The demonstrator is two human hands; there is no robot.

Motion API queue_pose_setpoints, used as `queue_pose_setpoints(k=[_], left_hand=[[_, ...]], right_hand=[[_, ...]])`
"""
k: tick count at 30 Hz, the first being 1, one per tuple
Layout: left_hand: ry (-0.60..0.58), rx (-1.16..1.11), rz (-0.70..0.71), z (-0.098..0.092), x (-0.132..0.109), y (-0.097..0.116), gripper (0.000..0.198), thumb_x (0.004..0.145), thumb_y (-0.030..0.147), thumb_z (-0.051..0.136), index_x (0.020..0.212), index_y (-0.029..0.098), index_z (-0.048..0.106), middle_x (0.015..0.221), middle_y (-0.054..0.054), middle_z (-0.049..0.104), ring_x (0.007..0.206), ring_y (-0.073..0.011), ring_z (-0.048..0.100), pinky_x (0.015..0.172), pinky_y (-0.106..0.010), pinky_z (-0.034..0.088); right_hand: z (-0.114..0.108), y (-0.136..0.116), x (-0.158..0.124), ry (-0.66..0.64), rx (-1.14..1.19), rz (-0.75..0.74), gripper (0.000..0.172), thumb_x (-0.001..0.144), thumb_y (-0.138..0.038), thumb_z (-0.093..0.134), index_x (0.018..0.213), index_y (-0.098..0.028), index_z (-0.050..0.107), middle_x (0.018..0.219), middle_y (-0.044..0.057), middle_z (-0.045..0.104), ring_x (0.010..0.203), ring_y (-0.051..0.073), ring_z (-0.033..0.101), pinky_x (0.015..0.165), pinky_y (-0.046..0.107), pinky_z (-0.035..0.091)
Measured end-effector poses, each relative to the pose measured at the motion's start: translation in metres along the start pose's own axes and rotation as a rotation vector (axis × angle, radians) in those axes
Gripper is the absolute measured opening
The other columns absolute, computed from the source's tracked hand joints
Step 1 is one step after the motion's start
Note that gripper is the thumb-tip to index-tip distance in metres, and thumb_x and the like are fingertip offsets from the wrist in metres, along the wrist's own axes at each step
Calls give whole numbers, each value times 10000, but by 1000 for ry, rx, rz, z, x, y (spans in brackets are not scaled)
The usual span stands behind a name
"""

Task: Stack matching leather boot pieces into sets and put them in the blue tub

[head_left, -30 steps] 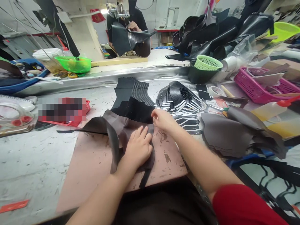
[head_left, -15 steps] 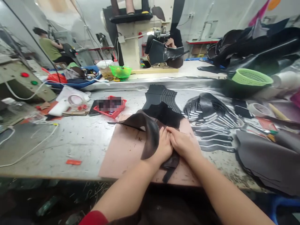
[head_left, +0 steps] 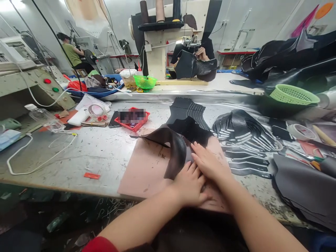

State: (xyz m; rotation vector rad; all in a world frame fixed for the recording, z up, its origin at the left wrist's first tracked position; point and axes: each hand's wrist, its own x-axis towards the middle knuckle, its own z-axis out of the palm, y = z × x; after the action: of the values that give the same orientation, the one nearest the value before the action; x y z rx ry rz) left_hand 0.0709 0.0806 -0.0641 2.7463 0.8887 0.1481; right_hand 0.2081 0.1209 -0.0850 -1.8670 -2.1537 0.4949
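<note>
My left hand (head_left: 189, 185) lies flat with fingers stretched out on a dark brown leather piece (head_left: 175, 147) on a pink cutting board (head_left: 147, 168). My right hand (head_left: 210, 162) lies flat beside it, slightly farther away, fingers together and pressing the same leather. The leather's left flap curls up off the board. Most of the leather under my hands is hidden. A stack of black cut pieces (head_left: 187, 112) lies just beyond the board.
Black strips with white ends (head_left: 241, 129) fan out on the right, grey leather sheets (head_left: 304, 185) beyond them. A red tray (head_left: 133, 119), green basket (head_left: 294, 94), white cable (head_left: 39, 154) and a sewing machine (head_left: 168, 38) with another person's hand are about. Another person sits far left.
The view swung left and pulled back. My left hand slid toward me along the leather; my right hand came from the far edge to lie flat beside it.
</note>
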Motion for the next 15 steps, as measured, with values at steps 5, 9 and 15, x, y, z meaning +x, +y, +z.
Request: queue_pose_setpoints(k=[5,9,15], left_hand=[[-101,-67,10,-6,-23,16,825,820,564,445,1389,9,225,1455,-232,119,1359,-348,36,1103,-497,117],[-196,-203,30,-8,-53,26,792,848,571,385,1398,29,210,1457,-233,70,1356,-337,2,1100,-514,90],[-292,-604,83,-39,-90,27,434,883,371,446,1268,176,492,1361,-125,430,1292,-291,332,1051,-435,307]], right_hand=[[1,-2,-1,-59,-113,-2,530,909,-374,278,1403,-182,294,1470,75,241,1353,213,200,1089,465,192],[-7,-12,-5,-53,-197,6,587,883,-402,361,1409,-155,276,1469,110,229,1354,262,195,1080,526,140],[7,-65,-18,0,-218,-26,579,872,-268,379,1378,0,297,1445,213,248,1350,309,183,1093,490,147]])
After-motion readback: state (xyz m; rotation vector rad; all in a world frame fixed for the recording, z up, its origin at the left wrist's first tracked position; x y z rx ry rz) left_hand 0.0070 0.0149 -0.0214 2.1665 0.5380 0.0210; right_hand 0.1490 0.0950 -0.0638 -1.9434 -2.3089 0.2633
